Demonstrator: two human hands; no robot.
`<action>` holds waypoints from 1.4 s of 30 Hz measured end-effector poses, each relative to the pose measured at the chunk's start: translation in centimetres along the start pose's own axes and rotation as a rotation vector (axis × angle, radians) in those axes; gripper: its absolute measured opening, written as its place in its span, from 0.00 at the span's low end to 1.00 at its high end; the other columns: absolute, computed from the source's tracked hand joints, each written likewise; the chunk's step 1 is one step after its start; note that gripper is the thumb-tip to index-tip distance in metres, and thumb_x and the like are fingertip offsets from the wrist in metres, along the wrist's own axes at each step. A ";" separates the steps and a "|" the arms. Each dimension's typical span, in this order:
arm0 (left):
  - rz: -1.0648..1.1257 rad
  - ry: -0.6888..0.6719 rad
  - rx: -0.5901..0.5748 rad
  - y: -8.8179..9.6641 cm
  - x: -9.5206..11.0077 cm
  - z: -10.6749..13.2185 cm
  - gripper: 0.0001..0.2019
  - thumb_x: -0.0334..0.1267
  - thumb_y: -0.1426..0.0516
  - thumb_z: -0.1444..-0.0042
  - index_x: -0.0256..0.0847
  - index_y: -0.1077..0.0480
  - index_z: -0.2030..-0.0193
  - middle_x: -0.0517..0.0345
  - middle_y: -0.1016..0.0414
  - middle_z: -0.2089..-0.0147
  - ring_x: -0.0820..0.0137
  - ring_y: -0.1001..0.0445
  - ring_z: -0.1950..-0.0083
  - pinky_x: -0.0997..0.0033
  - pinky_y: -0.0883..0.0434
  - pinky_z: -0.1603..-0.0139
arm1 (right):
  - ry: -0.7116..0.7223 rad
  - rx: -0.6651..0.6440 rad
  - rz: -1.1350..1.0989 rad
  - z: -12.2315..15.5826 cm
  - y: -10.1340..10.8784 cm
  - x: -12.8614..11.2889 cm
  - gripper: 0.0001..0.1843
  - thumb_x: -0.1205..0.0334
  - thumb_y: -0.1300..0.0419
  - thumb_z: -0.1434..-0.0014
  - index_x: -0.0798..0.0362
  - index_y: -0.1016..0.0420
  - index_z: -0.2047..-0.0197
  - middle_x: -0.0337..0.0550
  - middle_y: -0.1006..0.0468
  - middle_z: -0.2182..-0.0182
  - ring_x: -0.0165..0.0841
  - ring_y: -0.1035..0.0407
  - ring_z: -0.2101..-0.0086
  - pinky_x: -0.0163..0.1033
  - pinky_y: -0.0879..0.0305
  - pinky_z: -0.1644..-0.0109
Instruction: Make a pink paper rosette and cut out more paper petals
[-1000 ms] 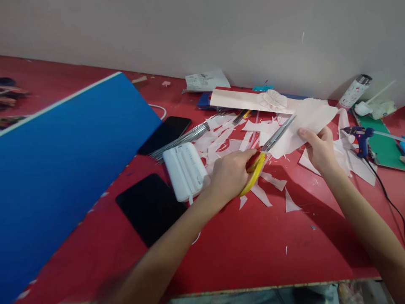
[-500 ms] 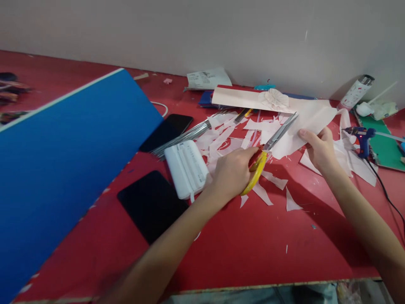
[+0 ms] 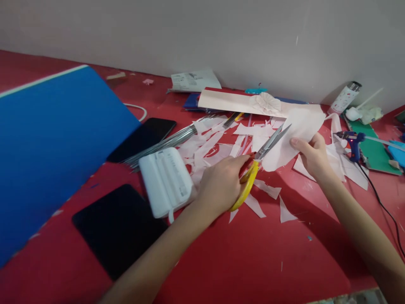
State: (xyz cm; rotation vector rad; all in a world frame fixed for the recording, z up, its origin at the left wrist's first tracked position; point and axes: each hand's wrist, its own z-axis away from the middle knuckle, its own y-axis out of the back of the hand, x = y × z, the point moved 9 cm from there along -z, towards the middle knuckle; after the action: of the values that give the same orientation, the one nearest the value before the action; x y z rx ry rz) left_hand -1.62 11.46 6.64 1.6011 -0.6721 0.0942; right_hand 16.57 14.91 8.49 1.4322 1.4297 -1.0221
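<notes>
Red bench (image 3: pixel 221 261) under scraps (image 3: pixel 267 189): left hand (image 3: pixel 221 181) grips yellow scissors (image 3: pixel 248 185); right hand (image 3: pixel 311 156) pinches light, floppy paper (image 3: pixel 294 135) at its edge.

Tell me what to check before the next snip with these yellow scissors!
1. The left hand grips the yellow-handled scissors: ok.
2. The right hand holds the pale pink paper: ok.
3. The steel blades reach the paper's edge: cannot tell whether they are touching it.
4. The right thumb stays clear of the blade tips: not ok, it looks quite close to them.
5. The blue hot glue gun lies away from both hands: ok, it is beyond the right hand.
</notes>
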 end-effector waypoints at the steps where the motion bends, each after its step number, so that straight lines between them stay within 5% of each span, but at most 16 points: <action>1: -0.007 0.009 -0.002 0.0 -0.1 0.0 0.16 0.40 0.52 0.42 0.38 0.28 0.54 0.47 0.22 0.59 0.59 0.25 0.57 0.63 0.30 0.60 | 0.002 -0.011 -0.003 0.0 -0.1 0.0 0.09 0.58 0.38 0.50 0.47 0.26 0.63 0.39 0.21 0.66 0.35 0.26 0.64 0.41 0.29 0.62; 17: 0.003 -0.044 0.066 0.0 -0.9 -0.2 0.16 0.41 0.53 0.44 0.43 0.30 0.53 0.49 0.22 0.59 0.57 0.24 0.61 0.61 0.30 0.66 | -0.002 -0.015 0.094 0.2 -0.3 -0.4 0.11 0.55 0.39 0.48 0.48 0.27 0.60 0.41 0.21 0.63 0.36 0.26 0.60 0.42 0.28 0.58; 42: -0.019 -0.056 0.021 -0.3 -0.6 0.0 0.18 0.38 0.52 0.46 0.42 0.32 0.49 0.45 0.22 0.57 0.54 0.23 0.58 0.58 0.28 0.65 | -0.008 -0.027 0.123 0.3 -0.1 -0.4 0.09 0.55 0.39 0.48 0.49 0.25 0.65 0.40 0.21 0.68 0.35 0.26 0.65 0.40 0.30 0.64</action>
State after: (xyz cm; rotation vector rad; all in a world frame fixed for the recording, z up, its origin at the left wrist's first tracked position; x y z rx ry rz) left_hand -1.92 11.68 6.09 1.6353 -0.7014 0.0433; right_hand 16.52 14.49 8.80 1.4760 1.3280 -0.9266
